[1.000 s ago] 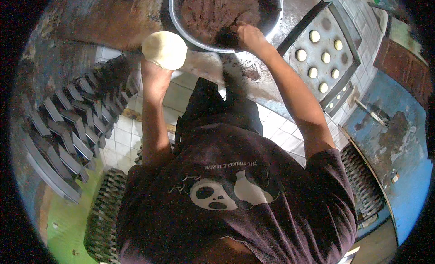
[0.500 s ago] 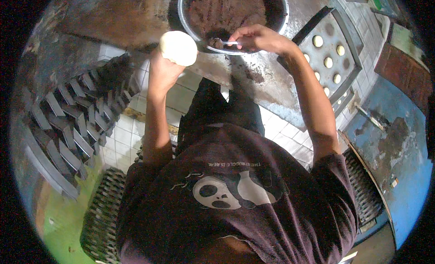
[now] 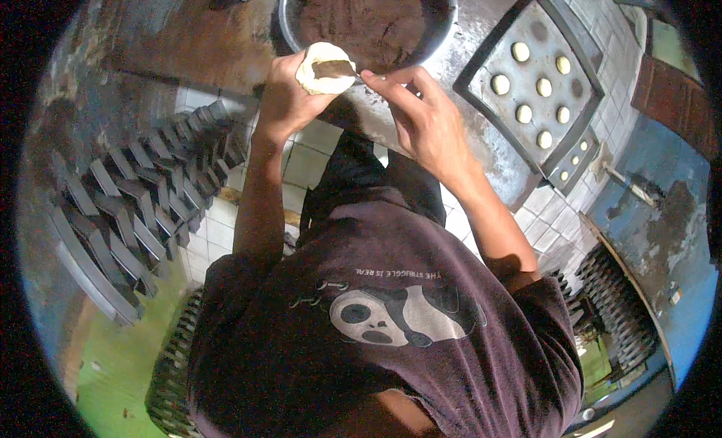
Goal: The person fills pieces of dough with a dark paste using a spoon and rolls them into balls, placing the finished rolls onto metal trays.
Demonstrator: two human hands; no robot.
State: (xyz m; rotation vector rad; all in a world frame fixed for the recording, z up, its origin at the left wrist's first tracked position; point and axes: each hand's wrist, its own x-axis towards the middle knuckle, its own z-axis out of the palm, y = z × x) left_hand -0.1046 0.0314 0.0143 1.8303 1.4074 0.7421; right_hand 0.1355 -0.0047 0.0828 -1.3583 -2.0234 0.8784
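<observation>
Cupped in my left hand (image 3: 287,99) is a flattened round of pale dough (image 3: 320,86), held above the table edge. Dark brown filling (image 3: 332,69) lies in the middle of the dough. My right hand (image 3: 432,122) pinches the handle of a small spoon (image 3: 359,74), whose far end is at the filling; the filling hides most of the spoon's head. Just beyond both hands stands a large metal bowl (image 3: 451,28) holding a broad mass of the same brown filling (image 3: 361,16).
To the right, a dark-rimmed baking tray (image 3: 481,89) carries several dough balls (image 3: 543,86) spaced apart. A second tray (image 3: 562,184) with small dough pieces sits beside it. Many metal pans (image 3: 128,205) are stacked at my left. A worn blue surface (image 3: 692,287) lies far right.
My right hand has brought the spoon from the bowl's near rim leftward to the dough. Brown filling now shows on the dough, which was bare before. The whole view has shifted slightly.
</observation>
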